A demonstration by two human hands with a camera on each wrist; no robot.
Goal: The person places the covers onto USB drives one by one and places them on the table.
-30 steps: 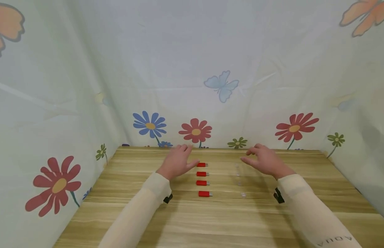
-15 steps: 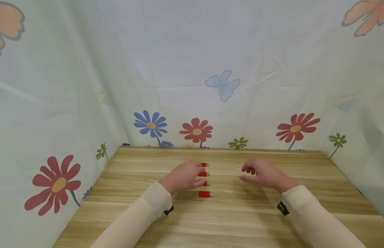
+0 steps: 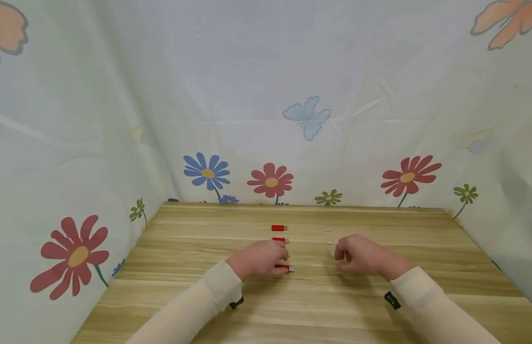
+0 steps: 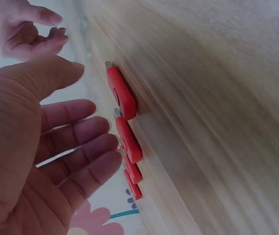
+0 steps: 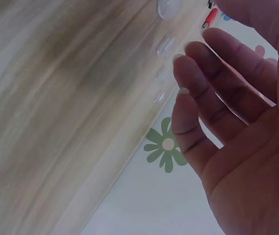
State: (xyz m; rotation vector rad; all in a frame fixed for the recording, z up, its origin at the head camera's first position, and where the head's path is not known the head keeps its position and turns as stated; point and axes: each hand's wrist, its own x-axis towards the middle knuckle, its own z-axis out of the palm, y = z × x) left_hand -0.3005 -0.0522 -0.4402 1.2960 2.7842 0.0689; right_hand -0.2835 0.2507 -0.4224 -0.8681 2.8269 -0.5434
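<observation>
Where red sticks (image 3: pixel 278 228) lie, flowered cloth (image 3: pixel 231 91) hangs behind.

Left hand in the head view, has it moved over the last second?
Yes: the left hand has moved nearer, away from the far edge of the wooden table, and slightly to the right.

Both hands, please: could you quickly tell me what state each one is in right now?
Left hand: open, holding nothing, near the red USB sticks.
Right hand: open, fingers loosely bent, holding nothing, near the clear pieces.
</observation>
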